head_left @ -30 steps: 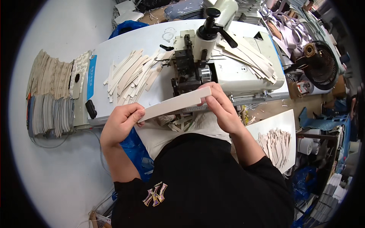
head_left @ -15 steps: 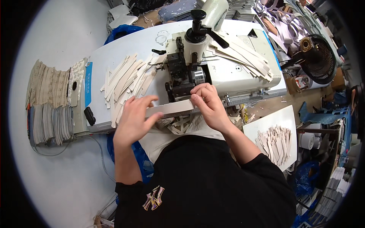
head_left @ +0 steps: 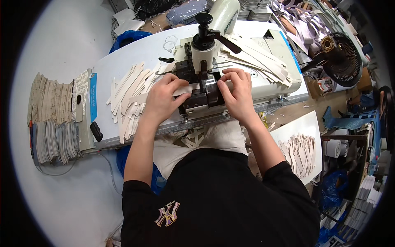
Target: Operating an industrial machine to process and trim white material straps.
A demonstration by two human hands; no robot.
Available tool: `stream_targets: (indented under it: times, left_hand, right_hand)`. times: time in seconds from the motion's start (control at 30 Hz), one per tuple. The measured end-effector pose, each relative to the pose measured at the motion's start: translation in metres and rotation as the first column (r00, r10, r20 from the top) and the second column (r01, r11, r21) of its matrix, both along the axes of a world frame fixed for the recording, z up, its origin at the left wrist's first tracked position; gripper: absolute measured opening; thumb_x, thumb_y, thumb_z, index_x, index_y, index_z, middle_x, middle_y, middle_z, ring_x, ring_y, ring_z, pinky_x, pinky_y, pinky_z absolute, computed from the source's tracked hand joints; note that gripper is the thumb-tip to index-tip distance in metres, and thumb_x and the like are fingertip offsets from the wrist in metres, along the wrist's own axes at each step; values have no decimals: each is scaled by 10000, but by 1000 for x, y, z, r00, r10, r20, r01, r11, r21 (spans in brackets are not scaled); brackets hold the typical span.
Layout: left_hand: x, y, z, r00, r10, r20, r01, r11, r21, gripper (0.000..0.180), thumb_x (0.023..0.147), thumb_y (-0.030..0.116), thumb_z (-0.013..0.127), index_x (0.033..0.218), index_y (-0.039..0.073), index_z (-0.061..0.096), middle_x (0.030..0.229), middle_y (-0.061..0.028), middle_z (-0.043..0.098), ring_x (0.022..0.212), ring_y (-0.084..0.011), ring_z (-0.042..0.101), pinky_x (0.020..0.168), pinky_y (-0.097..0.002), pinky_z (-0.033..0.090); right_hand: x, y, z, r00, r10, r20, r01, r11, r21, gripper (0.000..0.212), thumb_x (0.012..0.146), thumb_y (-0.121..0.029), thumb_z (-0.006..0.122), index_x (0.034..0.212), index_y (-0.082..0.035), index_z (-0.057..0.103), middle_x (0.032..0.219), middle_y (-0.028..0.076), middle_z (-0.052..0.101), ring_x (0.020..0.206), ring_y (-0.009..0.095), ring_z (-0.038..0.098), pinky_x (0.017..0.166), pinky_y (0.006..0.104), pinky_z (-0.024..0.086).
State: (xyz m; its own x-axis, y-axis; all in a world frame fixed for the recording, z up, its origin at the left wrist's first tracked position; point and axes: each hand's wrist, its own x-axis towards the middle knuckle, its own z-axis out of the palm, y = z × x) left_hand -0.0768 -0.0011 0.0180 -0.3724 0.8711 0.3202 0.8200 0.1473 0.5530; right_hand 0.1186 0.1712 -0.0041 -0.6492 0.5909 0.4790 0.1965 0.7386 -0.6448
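A pale cream strip (head_left: 187,89) lies across the front of a bench machine, its right end at the dark metal working head (head_left: 195,100). My left hand (head_left: 163,99) is closed on this strip, thumb and fingers to either side of it; its left end sticks out past the hand. Just right of the machine's shiny roller (head_left: 211,85), my right hand (head_left: 238,94) is held with bent fingers and the thumb apart from them. I see nothing held in it. A black crank handle (head_left: 228,43) stands above the head.
Loose strips (head_left: 131,88) cover the table's left part, and longer strips (head_left: 259,57) lie on the machine housing. A metal ruler edge (head_left: 197,123) runs along the front. At right, a white board (head_left: 314,140) bears short pieces. A black fan (head_left: 343,59) stands behind it.
The strip has moved from the front edge up to the machine's head. My left hand has moved up and right with it. My right hand has let go and moved right of the roller.
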Motion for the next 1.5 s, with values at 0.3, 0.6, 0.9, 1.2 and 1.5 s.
stream_targets:
  times: [0.3,0.6,0.9,1.2,1.5]
  left_hand:
    - [7,19,-15,999,-24,34,23,999,32,314,848,184,881,1118,50,793,1073,-85,687,936,-281,703,808,-393,580]
    - [15,7,-23,988,91,122,-105,988,112,258,888,201,855,1101,67,799,1059,-78,685,913,-276,693,797,-396,574]
    - [-64,-86,-78,767,625,-142,-635,772,-30,300,950,216,791,1213,73,768,1150,-118,700,1040,-328,684,919,-431,553]
    - [-160,-132,-104,602,756,-257,-798,583,-153,335,960,290,755,1237,102,766,1258,-114,700,1188,-347,645,1038,-450,523]
    - [-184,-67,-102,806,558,-195,-591,757,-278,287,964,270,747,1162,70,802,1197,-141,777,1110,-348,719,983,-448,560]
  right_hand:
    - [-16,15,3,986,1,168,-13,998,69,159,966,-166,734,1035,-28,695,1185,124,661,1121,329,550,1036,423,435]
    - [73,79,25,985,-170,-2,170,985,-34,162,1026,-152,706,984,1,671,1197,107,656,1151,254,575,1016,365,461]
    - [106,158,-22,802,-596,-25,595,796,109,266,1015,-299,733,1044,-36,758,1258,156,719,1184,312,632,1060,427,448]
    - [72,109,-3,732,-682,-11,651,694,307,388,1010,-379,718,1272,-94,695,1545,81,570,1427,338,436,1213,505,270]
    - [34,41,3,931,-361,43,344,913,217,318,994,-272,742,1251,-91,689,1547,86,555,1422,317,425,1215,475,277]
